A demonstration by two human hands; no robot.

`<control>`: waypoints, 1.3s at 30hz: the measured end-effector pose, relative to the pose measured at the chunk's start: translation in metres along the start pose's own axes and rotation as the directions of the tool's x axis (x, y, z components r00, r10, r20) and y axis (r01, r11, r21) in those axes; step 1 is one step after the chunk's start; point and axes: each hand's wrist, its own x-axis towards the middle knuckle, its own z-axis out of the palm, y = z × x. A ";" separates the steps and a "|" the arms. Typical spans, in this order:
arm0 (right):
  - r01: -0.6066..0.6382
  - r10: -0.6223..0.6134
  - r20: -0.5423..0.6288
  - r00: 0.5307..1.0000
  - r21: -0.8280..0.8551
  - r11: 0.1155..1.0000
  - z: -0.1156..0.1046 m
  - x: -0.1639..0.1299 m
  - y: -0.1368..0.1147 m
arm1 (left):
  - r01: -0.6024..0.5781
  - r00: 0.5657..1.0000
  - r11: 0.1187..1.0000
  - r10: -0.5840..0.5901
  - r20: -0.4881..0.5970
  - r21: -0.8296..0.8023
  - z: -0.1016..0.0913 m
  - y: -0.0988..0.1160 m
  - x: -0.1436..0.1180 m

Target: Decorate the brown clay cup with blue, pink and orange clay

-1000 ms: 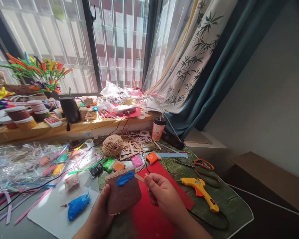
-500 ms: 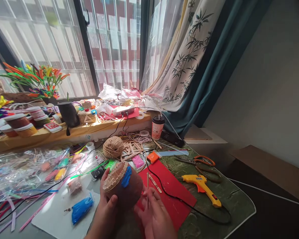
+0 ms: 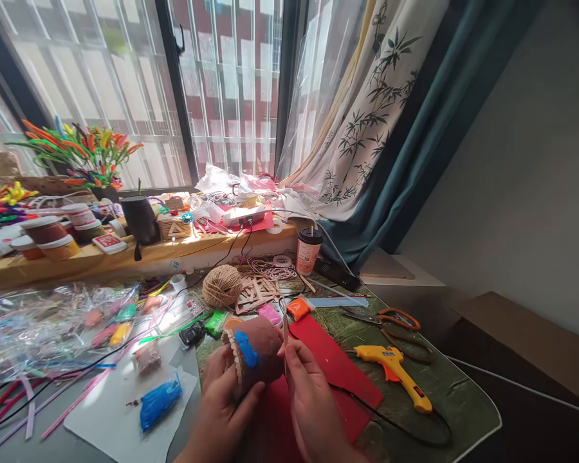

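My left hand (image 3: pixel 222 405) grips a small brown clay-covered pot (image 3: pixel 265 350) tipped on its side, its pale scalloped rim facing left and a blue clay patch (image 3: pixel 246 348) on its wall. My right hand (image 3: pixel 311 402) pinches a thin wooden stick (image 3: pixel 284 331) upright against the pot's right side. Both hands hover above a red sheet (image 3: pixel 335 366) on the green table mat.
A yellow glue gun (image 3: pixel 393 366) with its black cord lies right of the red sheet, orange-handled scissors (image 3: pixel 390 317) behind it. A twine ball (image 3: pixel 221 285), craft sticks, clay packets, a blue clay bag (image 3: pixel 159 402) and a cup (image 3: pixel 307 251) crowd the table.
The pot has been turned in my left hand, its rim swinging from up to the left. My right hand brought the stick upright against the pot's side.
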 end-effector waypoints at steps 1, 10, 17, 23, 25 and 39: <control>-0.030 0.030 0.028 0.999 -0.016 0.999 0.001 0.001 -0.002 | -0.016 0.999 0.999 0.017 0.036 -0.030 -0.001 0.001 -0.001; 0.152 -0.053 0.285 0.957 -0.337 0.929 0.011 -0.001 -0.029 | 0.173 0.975 0.952 -0.128 0.183 -0.254 0.007 -0.007 -0.010; -0.215 0.361 0.392 0.846 -0.368 0.904 0.006 0.002 -0.012 | 0.192 0.980 0.858 -0.146 0.133 -0.477 0.002 -0.015 -0.010; -0.174 0.316 0.395 0.862 -0.354 0.919 0.018 -0.002 -0.022 | 0.266 0.959 0.891 -0.205 0.198 -0.367 0.000 -0.003 -0.006; -0.119 0.310 0.420 0.853 -0.423 0.898 0.021 -0.002 -0.026 | 0.216 0.960 0.949 -0.163 0.228 -0.228 -0.001 0.000 -0.003; 0.082 0.242 0.409 0.880 -0.632 0.771 0.022 0.009 -0.016 | 0.009 0.960 0.997 0.013 0.279 -0.075 -0.004 0.013 0.001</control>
